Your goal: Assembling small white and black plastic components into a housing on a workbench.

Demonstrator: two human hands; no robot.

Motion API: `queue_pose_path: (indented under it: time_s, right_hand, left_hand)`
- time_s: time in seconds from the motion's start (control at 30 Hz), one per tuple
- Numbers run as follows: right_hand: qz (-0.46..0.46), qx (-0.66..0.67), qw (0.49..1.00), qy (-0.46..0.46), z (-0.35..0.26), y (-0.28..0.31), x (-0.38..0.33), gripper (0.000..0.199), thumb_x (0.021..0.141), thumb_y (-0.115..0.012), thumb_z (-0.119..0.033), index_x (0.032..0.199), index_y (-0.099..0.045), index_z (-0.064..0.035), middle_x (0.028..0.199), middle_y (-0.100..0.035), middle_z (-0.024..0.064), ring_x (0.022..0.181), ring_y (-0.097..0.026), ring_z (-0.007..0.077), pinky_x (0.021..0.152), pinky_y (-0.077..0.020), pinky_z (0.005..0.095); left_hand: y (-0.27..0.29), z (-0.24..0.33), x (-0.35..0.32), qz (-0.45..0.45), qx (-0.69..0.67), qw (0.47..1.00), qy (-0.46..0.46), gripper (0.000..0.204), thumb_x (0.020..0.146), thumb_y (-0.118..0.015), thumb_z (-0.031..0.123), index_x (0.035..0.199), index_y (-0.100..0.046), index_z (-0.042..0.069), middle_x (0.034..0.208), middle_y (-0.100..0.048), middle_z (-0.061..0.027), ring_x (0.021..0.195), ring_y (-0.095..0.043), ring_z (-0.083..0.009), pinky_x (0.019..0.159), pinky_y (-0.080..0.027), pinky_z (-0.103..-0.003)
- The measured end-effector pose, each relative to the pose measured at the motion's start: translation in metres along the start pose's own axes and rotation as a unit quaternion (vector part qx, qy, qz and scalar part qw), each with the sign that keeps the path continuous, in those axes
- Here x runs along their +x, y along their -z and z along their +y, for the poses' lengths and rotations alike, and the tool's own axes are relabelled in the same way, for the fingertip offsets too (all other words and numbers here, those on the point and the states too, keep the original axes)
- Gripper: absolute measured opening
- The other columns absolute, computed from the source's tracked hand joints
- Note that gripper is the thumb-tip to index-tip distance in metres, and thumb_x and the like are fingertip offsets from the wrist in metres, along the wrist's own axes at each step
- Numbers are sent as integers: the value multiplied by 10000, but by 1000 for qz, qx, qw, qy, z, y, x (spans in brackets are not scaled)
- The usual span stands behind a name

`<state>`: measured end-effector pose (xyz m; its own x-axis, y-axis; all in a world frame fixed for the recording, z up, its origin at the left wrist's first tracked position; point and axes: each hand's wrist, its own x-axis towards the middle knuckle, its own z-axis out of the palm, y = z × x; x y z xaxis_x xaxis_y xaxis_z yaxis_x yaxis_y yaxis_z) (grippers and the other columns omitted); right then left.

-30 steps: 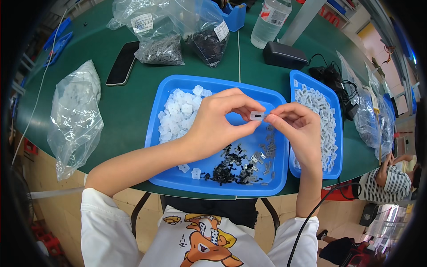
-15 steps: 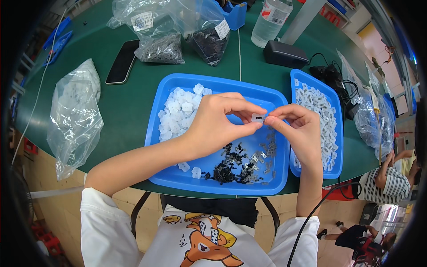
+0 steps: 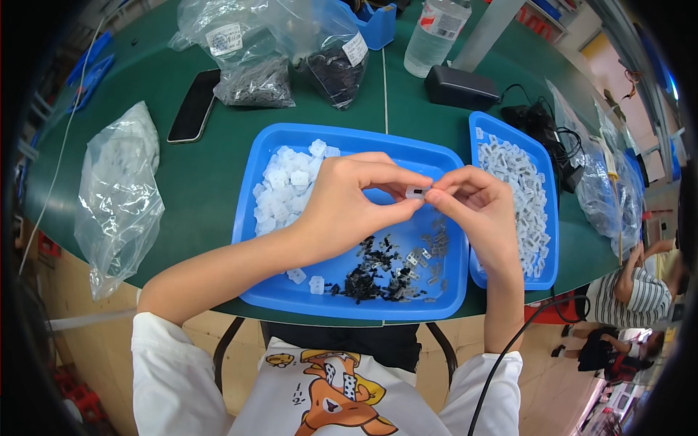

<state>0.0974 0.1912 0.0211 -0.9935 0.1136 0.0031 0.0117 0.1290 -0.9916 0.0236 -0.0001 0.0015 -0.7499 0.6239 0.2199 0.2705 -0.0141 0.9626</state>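
Observation:
Over the large blue tray, my left hand pinches a small translucent white plastic housing with a dark part in its opening. The thumb and fingertips of my right hand are closed at the housing's right end. Whatever lies between those fingertips is hidden. Loose white housings are heaped on the tray's left side, partly behind my left hand. Small black parts lie scattered below my hands, beside shiny metal bits and grey pieces.
On the right stands a narrower blue tray full of small pale pieces. Bagged parts, a phone, a bottle and a black box sit farther back. A clear bag lies left. Other people are at far right.
Both hands stay together at the same housing, its dark opening now slightly tilted. The whole view has shifted a little, with the trays appearing slightly farther left.

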Motion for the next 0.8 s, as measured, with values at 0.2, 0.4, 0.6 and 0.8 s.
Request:
queue_pose_path:
  time_s: [0.2,0.4,0.6,0.8]
  right_hand:
    - [-48,99,993,-34,-6,8,-1,168,899,-684,-74,1030,-675,31,984,-695,106,961,-665,166,860,-508,284]
    - [-74,160,982,-63,0,13,-1,178,889,-699,-75,1024,-682,38,971,-698,114,928,-668,176,855,-514,289]
    - [-82,196,975,-70,5,12,1,168,882,-709,-66,1013,-686,36,957,-698,112,911,-664,173,841,-521,287]
    - [-103,252,957,-96,7,13,1,171,885,-708,-71,1018,-679,33,951,-685,104,905,-649,168,841,-520,283]
  left_hand:
    - [0,4,0,4,-77,997,1,294,791,-759,-4,1082,-732,32,945,-663,-77,859,-647,-146,778,-540,-262]
    - [0,3,-1,-9,-87,996,-16,304,783,-765,-15,1081,-732,32,937,-664,-77,852,-638,-143,783,-545,-265]
    - [1,2,-1,-14,-89,996,-19,299,783,-767,-13,1077,-733,30,930,-667,-77,842,-638,-138,773,-541,-262]
    - [1,2,-2,-19,-53,998,-20,294,776,-775,-10,1064,-741,37,911,-676,-62,825,-635,-110,720,-501,-222]
